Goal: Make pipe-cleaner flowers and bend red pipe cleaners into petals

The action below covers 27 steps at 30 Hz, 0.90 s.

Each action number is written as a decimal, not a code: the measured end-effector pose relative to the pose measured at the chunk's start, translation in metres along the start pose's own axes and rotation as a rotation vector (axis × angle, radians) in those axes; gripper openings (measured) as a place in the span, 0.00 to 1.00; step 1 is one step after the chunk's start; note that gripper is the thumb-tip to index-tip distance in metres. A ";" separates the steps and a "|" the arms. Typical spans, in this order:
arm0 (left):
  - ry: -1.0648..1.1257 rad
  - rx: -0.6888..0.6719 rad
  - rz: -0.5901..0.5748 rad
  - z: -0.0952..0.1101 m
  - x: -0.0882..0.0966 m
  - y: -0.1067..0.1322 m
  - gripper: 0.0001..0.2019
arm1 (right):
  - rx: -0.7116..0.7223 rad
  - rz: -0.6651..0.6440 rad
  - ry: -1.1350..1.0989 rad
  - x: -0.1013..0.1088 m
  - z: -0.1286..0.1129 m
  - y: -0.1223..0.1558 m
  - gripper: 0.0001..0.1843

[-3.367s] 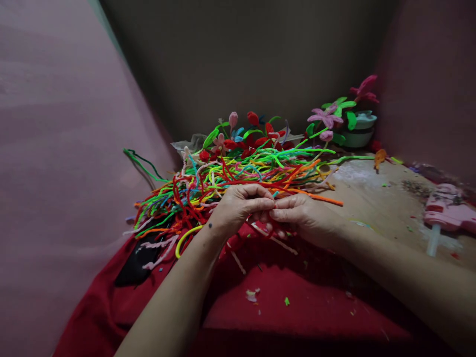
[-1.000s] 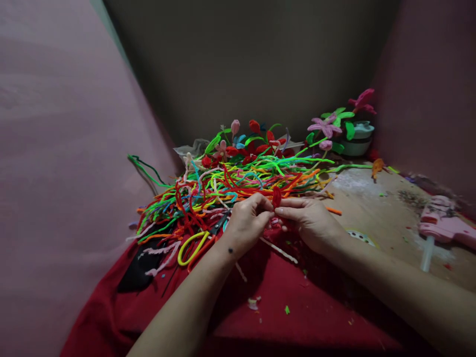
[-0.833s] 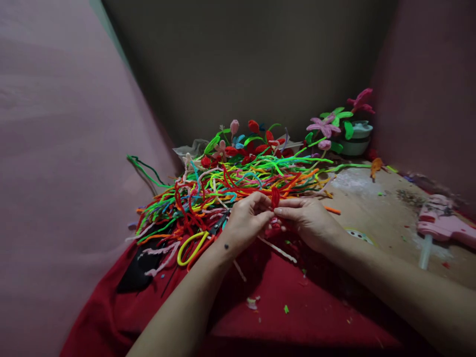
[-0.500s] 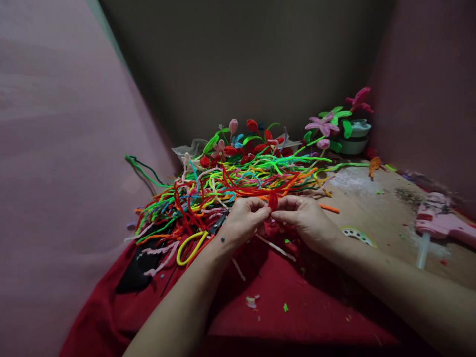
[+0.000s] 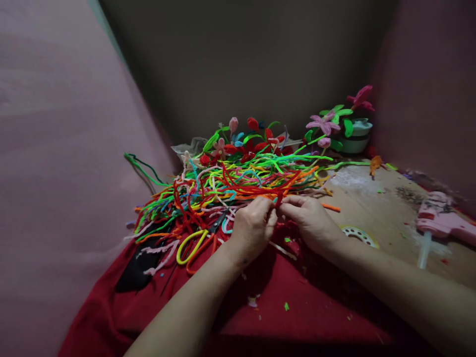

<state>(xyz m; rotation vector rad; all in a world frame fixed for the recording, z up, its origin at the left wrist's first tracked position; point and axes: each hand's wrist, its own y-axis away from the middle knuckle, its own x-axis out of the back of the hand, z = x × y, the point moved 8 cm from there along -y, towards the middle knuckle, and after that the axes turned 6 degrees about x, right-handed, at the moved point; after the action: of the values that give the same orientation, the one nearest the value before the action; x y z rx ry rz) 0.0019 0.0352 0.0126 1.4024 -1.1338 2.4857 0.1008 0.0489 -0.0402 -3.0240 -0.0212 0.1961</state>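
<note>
Between my fingertips is a small piece of red pipe cleaner (image 5: 278,200), bent into a short upright shape. My left hand (image 5: 255,223) pinches it from the left, its knuckles turned up and hiding the lower part of the piece. From the right, the thumb and fingers of my right hand (image 5: 312,220) close on the same piece. Just beyond both hands spreads a heap of many-coloured pipe cleaners (image 5: 245,173). Scissors with a yellow and an orange handle loop (image 5: 192,246) lie left of my left hand, blades partly under the strands.
Pipe-cleaner flowers (image 5: 256,139) lie behind the heap, and more stand by a pale green pot (image 5: 355,136). On the board at right are a pink glue gun (image 5: 442,218) and a holed disc (image 5: 359,235). A black flat object (image 5: 136,270) rests on the red cloth (image 5: 297,312).
My left hand has rolled over and shifted slightly right, so its back faces up. The red piece has moved a little right. Both scissor loops now show more.
</note>
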 end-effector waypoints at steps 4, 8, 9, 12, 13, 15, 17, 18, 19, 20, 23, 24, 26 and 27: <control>-0.151 -0.058 -0.006 0.007 -0.005 0.005 0.07 | 0.032 -0.021 -0.113 -0.002 0.004 -0.001 0.03; -0.260 -0.109 0.025 0.015 -0.004 0.006 0.09 | 0.046 -0.031 -0.174 -0.005 0.005 -0.001 0.01; -0.277 -0.119 0.035 0.016 -0.003 0.006 0.09 | 0.046 -0.028 -0.171 -0.006 0.006 -0.001 0.01; -0.301 -0.132 0.063 0.016 -0.001 0.007 0.09 | 0.046 -0.028 -0.127 -0.007 0.005 0.000 0.01; -0.302 -0.133 0.065 0.016 -0.002 0.008 0.09 | 0.052 -0.026 -0.101 -0.007 0.005 0.001 0.01; -0.295 -0.136 0.059 0.017 -0.003 0.009 0.09 | 0.072 -0.014 -0.029 -0.006 0.002 0.001 0.02; -0.261 -0.129 0.056 0.017 -0.004 0.009 0.09 | 0.114 0.010 0.087 -0.004 -0.005 0.002 0.03; -0.220 -0.105 0.067 0.016 -0.002 0.008 0.08 | 0.148 0.022 0.157 -0.004 -0.009 0.002 0.03; -0.161 -0.058 0.081 0.013 0.000 0.007 0.07 | 0.187 0.035 0.225 -0.003 -0.014 0.003 0.03; -0.081 0.016 0.087 0.008 0.001 0.005 0.06 | 0.228 0.045 0.287 -0.003 -0.019 0.004 0.03; 0.217 0.323 0.028 -0.017 -0.004 0.002 0.04 | 0.305 0.067 0.383 -0.003 -0.028 0.006 0.04; 0.307 0.397 -0.006 -0.022 -0.008 0.002 0.03 | 0.299 0.064 0.381 -0.003 -0.028 0.006 0.04; 0.440 0.448 -0.042 -0.026 -0.013 0.002 0.04 | 0.255 0.049 0.346 -0.003 -0.024 0.006 0.03; 0.485 0.433 -0.048 -0.026 -0.013 0.001 0.05 | 0.225 0.041 0.325 -0.002 -0.021 0.005 0.03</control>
<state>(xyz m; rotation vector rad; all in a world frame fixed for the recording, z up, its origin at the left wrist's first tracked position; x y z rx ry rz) -0.0092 0.0543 -0.0064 0.7820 -0.4839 2.9126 0.1011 0.0413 -0.0195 -2.7943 0.0842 -0.2717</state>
